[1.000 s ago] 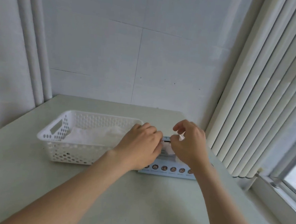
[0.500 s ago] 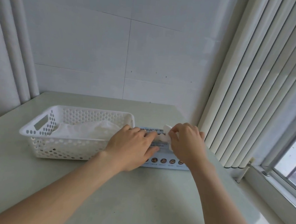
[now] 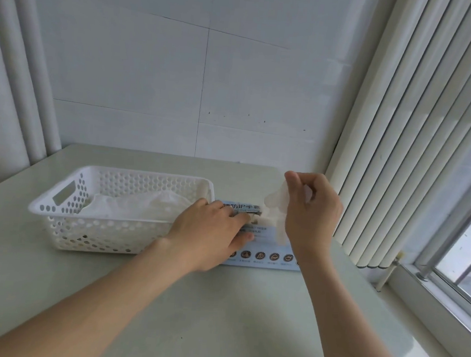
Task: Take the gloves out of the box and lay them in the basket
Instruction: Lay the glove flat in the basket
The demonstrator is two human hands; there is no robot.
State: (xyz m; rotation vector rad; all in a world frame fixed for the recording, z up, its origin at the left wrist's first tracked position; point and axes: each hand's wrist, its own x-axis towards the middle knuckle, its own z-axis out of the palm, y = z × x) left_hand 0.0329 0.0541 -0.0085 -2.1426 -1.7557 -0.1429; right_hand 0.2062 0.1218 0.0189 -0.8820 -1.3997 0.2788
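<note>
2 bare hands are reaching out over a pale table (image 3: pixel 218 330). The right hand (image 3: pixel 313 211) is pinching a thin, translucent white glove (image 3: pixel 275 202) between its thumb and curled fingers, holding it raised above a light blue glove box (image 3: pixel 265 257). The glove's lower end is hanging down to the top of the box, by the opening. The left hand (image 3: pixel 211 232) is lying flat on the box, fingers straight and pressing on its top just beside that opening. The hands are near each other but not touching. The box is lying flat on the table, with a row of round icons showing along its near side. Just to its left, a white perforated plastic basket (image 3: pixel 67 216) is holding a crumpled pile of white gloves (image 3: pixel 143 208). Vertical blinds (image 3: pixel 413 135) are hanging at the right, beside a window (image 3: pixel 469 250).
</note>
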